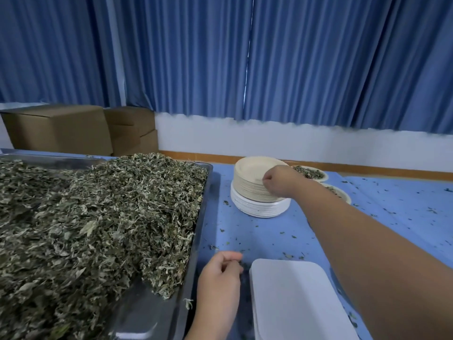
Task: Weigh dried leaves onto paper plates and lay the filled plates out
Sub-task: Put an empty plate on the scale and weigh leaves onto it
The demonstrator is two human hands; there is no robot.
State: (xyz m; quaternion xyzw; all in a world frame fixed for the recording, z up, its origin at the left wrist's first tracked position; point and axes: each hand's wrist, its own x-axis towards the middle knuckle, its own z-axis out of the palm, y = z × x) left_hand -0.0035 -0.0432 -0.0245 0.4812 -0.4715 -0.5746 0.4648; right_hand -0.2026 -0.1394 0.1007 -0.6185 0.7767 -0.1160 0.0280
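Note:
A big heap of dried leaves [98, 217] fills a steel tray [203, 217] on the left. A stack of beige paper plates [247, 177] sits on a stack of white plates [257, 208] at mid table. My right hand [277, 180] reaches over the stack and pinches the rim of the top beige plate. My left hand [220, 273] hovers between the tray and a white scale platform [294, 300], fingers curled, pinching a few leaf bits. Two filled plates [313, 174] lie behind my right arm, partly hidden.
Blue cloth [404, 212] covers the table, strewn with leaf crumbs. Cardboard boxes [61, 128] stand at the back left against a white wall under blue curtains [245, 57].

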